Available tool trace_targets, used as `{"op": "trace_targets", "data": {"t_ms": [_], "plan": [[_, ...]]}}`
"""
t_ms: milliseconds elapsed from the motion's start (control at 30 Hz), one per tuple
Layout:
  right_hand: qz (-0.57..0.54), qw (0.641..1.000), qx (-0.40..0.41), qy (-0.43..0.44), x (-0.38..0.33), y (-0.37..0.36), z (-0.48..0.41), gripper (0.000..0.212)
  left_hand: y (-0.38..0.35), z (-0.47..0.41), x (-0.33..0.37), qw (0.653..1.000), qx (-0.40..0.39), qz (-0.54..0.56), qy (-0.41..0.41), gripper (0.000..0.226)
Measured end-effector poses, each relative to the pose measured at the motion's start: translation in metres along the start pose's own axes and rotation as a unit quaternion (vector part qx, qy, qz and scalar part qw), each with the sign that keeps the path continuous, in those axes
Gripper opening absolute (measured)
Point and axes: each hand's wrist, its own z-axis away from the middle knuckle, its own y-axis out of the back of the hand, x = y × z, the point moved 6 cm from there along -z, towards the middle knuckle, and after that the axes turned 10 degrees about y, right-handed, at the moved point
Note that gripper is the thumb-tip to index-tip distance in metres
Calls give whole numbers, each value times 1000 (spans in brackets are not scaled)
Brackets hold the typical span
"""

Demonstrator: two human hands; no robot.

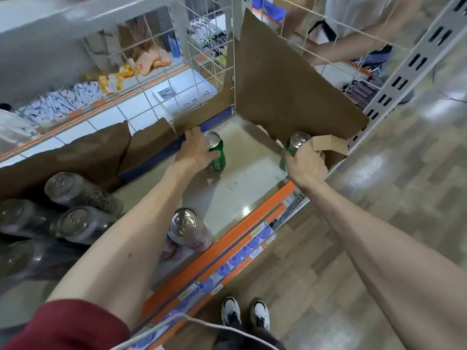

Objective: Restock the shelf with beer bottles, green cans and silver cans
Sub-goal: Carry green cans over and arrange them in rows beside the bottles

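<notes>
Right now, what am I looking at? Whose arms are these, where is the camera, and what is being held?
There is no machine here: these are a person's two bare arms. The single picture comes from a wide-angle camera worn on their head, looking down, so you also see their shoes on the floor. They are filling a shop shelf lined with brown cardboard. The left hand grips a green can near the shelf's back. The right hand grips a second green can at the shelf's right end. Silver cans sit grouped at the left, and one silver can sits alone near the front edge.
</notes>
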Motion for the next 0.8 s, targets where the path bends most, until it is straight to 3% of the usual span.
{"op": "trace_targets", "data": {"t_ms": [200, 500, 800], "plan": [[5, 998, 56, 3, 0, 0, -3, 57, -7, -5, 2, 999, 3, 44, 4, 65], [-23, 997, 28, 71, -43, 14, 22, 52, 23, 30, 7, 997, 1, 74, -10, 61], [-64, 975, 48, 206, -142, 66, 60, 55, 131, 115, -25, 983, 124, 132, -18, 53]]}}
